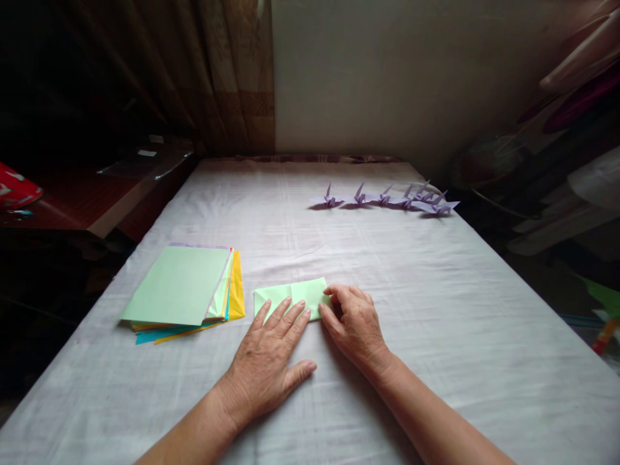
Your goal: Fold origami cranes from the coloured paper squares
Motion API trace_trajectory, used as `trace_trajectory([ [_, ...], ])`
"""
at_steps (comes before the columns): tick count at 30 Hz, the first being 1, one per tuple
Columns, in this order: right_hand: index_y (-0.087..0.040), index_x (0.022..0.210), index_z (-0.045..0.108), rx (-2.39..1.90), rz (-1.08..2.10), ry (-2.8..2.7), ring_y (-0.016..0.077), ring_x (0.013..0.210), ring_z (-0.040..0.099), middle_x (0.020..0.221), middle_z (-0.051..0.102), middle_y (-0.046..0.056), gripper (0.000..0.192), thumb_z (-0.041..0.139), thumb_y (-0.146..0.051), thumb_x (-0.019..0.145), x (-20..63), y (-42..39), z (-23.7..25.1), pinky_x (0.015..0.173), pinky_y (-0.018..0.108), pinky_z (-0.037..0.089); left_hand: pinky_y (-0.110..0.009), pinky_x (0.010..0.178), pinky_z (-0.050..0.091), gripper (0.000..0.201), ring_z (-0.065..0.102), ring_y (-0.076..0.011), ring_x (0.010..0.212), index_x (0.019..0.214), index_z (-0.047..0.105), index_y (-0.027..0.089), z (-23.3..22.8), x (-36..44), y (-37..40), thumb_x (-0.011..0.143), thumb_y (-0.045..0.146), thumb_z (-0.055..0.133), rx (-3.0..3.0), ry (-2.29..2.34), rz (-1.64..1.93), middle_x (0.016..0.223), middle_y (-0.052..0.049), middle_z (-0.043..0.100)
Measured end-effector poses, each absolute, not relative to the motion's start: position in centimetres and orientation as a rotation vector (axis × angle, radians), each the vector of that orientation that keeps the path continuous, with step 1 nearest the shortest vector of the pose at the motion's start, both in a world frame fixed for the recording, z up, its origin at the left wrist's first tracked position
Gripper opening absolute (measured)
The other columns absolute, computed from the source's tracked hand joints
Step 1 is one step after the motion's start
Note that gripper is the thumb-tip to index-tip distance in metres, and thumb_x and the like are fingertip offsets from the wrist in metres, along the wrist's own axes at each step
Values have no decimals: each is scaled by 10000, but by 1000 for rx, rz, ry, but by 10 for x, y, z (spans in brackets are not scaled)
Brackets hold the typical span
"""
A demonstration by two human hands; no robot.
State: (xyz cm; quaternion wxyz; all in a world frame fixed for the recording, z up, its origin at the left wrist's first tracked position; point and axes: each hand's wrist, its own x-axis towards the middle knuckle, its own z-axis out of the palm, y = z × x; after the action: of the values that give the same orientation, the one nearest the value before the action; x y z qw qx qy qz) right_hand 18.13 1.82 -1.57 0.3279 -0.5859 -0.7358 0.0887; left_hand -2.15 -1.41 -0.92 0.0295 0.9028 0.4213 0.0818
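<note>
Matt, smooth pale-green folded paper (pixel 290 294) under bare-skinned left grip (pixel 268 361) and right grip (pixel 352 323). Thin matt coloured paper stack (pixel 181 287) at nine o'clock, slightly fanned. Crisp lilac paper cranes (pixel 387 199) at one o'clock. Wrinkled, soft white cloth over worktop (pixel 436 323). Polished dark wood shelf (pixel 82 200) at ten o'clock. Woven brown curtain (pixel 227 77) at eleven.

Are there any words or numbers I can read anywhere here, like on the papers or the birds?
None can be read. The folded green paper under both hands, the stack of coloured paper and the purple paper cranes are all plain. The red thing at the left edge has white marks too blurred to read.
</note>
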Motion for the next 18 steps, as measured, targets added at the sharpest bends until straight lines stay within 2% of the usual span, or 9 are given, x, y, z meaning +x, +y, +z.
trace_trajectory([
  [9, -203, 923, 607, -1533, 228, -1945, 208, 812, 590, 778, 652, 23, 81, 569, -241, 862, 182, 18, -17, 795, 344, 371, -442, 1202, 70, 711, 315, -263, 1432, 1496, 342, 194, -11, -22, -12, 925, 606, 440, 2796, 1292, 253, 1540, -66, 390],
  [18, -212, 891, 603, -1552, 207, -1984, 237, 896, 550, 875, 644, 51, 100, 608, -299, 841, 183, 18, -17, 825, 368, 378, -468, 1198, 114, 715, 306, -275, 1435, 1507, 318, 189, -12, -21, -13, 925, 582, 453, 2783, 1298, 256, 1538, -82, 392],
])
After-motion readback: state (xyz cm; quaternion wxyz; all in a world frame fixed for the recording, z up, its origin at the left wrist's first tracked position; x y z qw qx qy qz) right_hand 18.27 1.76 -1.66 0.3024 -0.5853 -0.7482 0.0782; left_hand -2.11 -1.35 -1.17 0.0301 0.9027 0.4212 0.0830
